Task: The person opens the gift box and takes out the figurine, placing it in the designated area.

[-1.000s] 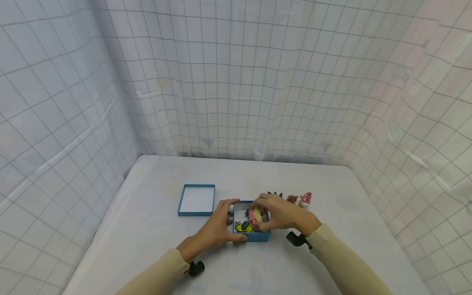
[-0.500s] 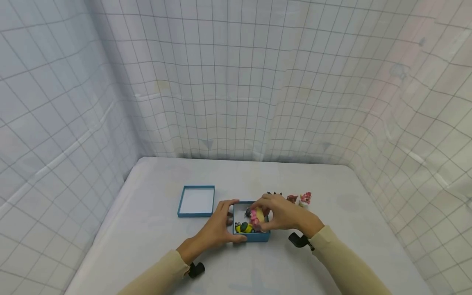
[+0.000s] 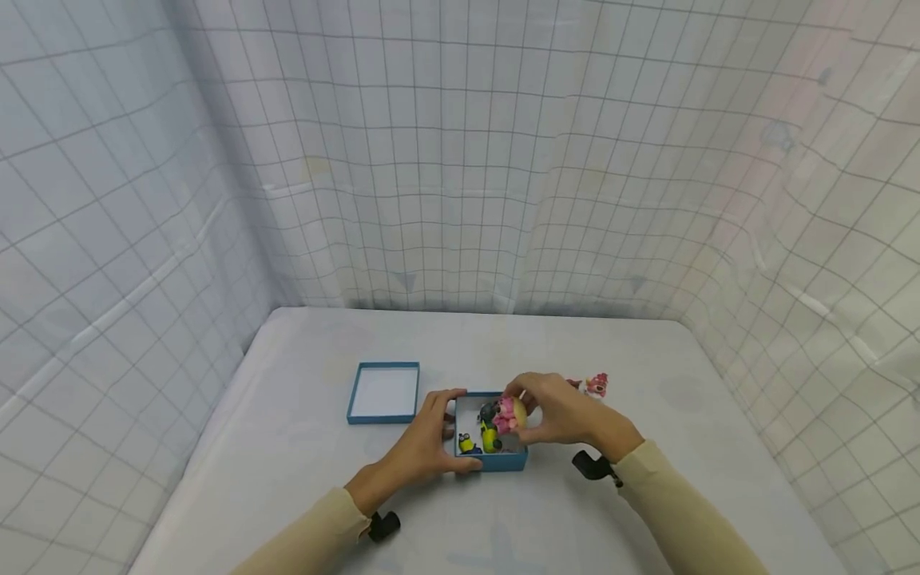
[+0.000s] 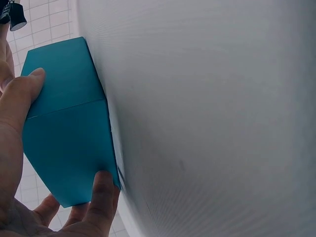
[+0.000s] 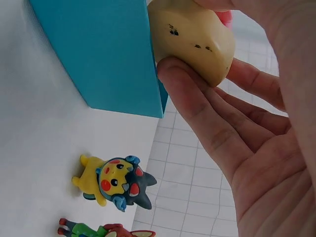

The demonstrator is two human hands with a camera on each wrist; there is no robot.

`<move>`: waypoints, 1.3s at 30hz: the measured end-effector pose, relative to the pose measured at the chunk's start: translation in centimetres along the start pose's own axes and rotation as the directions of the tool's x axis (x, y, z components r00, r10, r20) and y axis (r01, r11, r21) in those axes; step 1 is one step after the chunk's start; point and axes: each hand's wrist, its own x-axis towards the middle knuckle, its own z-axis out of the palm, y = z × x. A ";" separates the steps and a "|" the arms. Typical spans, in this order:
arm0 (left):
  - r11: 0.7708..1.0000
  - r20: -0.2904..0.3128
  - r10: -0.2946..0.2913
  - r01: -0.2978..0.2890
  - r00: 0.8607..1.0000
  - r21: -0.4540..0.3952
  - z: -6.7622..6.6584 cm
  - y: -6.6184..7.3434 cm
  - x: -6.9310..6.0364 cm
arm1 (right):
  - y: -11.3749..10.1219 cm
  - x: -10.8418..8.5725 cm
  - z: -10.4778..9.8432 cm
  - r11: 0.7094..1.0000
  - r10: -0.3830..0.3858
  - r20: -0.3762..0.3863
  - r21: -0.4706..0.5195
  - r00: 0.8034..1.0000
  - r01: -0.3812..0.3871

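My left hand (image 3: 420,441) grips the left side of a blue box (image 3: 503,462), thumb on its front wall; in the left wrist view the fingers lie on the adjoining wall. My right hand (image 3: 564,411) pinches a pink figurine (image 3: 507,415) with a cream-coloured back, over the right part of the box. In the right wrist view, the cream back (image 5: 192,42) sits between thumb and fingers at the box's rim. Inside the box are a yellow figurine (image 3: 491,438), a smaller yellow-and-blue figurine (image 3: 467,443) and a dark grey one (image 3: 488,412).
The blue-edged lid (image 3: 384,391) lies inside-up left of the box. Behind my right hand stands a red-and-white figurine (image 3: 595,386). In the right wrist view, a yellow figurine with a dark hood (image 5: 113,180) and a green-and-red figurine (image 5: 106,231) stand beside the box.
My right hand has shifted slightly up and right with the pink figurine. More of the box's inside shows, and the yellow figurine there has changed its position. The left hand stays in place.
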 end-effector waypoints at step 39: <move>1.000 -0.008 -0.002 0.002 1.000 0.025 0.0 -0.3 0.0 | 2.4 -3.9 -2.6 0.999 0.041 -0.263 0.017 0.964 -0.038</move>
